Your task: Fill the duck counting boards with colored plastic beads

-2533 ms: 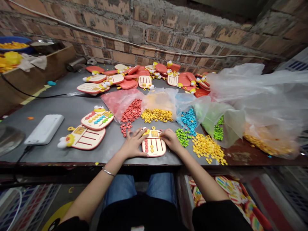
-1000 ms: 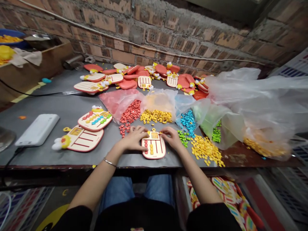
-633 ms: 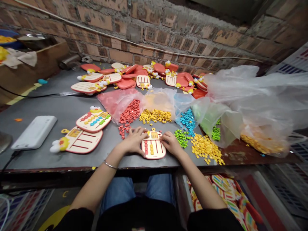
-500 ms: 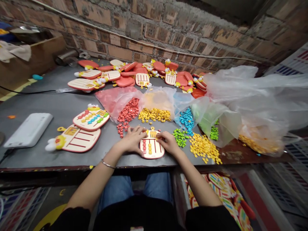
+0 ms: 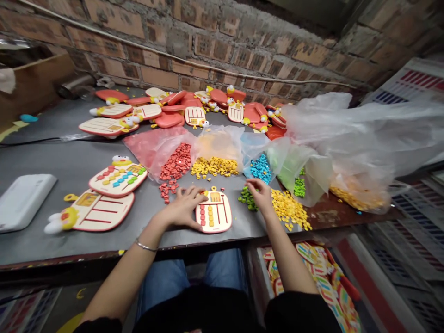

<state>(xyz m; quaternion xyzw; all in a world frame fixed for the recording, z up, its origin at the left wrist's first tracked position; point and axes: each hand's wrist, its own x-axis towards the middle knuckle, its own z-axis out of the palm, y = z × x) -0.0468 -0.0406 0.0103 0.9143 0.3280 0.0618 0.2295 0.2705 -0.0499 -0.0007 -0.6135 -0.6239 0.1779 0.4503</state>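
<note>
A cream toy abacus board (image 5: 214, 213) with red and yellow beads on its rods lies near the table's front edge. My left hand (image 5: 182, 208) lies flat beside it, fingers spread, fingertips on its upper left edge. My right hand (image 5: 262, 196) is off to the right of the board, over the green beads (image 5: 246, 198). Its fingers are drawn together and point down at the pile, between the blue beads (image 5: 260, 168) and the yellow-orange beads (image 5: 287, 209). What the fingertips hold, if anything, is hidden.
Red beads (image 5: 175, 164) and yellow beads (image 5: 214, 166) spill from plastic bags (image 5: 333, 134). Two more boards (image 5: 118, 178) (image 5: 92, 212) lie at left, with a white device (image 5: 21, 200) beyond. A heap of boards (image 5: 180, 108) sits by the brick wall. A crate of printed cards (image 5: 312, 273) stands below the table.
My right hand has left the board and moved right to the green beads. My left hand stays at the board's left edge. The view has shifted right.
</note>
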